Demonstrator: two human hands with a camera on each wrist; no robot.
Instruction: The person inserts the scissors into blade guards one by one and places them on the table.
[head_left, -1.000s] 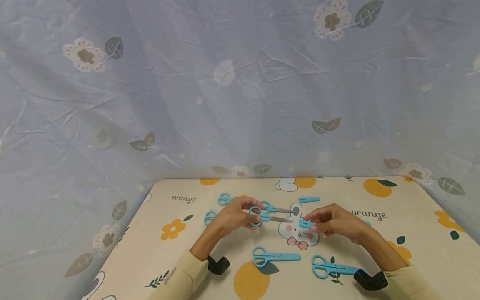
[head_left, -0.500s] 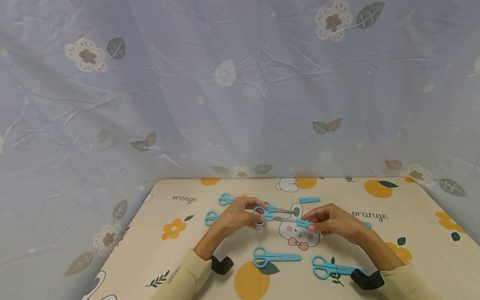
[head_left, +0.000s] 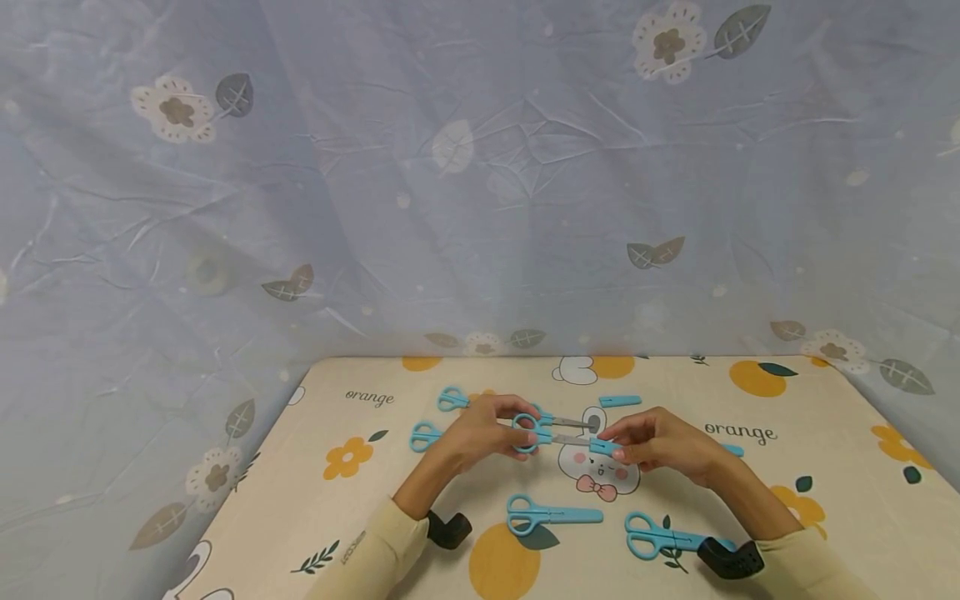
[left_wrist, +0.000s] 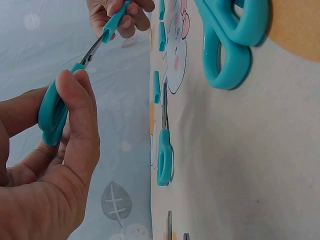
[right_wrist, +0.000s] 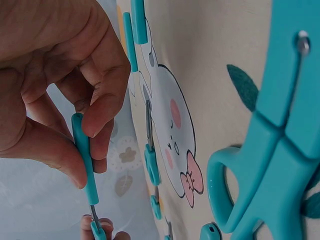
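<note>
One pair of part-capped blue scissors [head_left: 545,437] is held by the left hand [head_left: 487,435], the cap [head_left: 602,447] by the right hand [head_left: 663,446]; cream bench [head_left: 285,500] below the scissors, floral curtain [head_left: 480,250] behind.

The silver metal blades [head_left: 570,440] of the light-blue plastic-handled scissors [head_left: 543,437], bare and apart from the slim light-blue plastic sheath [head_left: 602,447] a second ago, now sit partly inside it. The left hand [head_left: 483,435] has moved rightward, the right hand [head_left: 666,447] slightly leftward.
</note>
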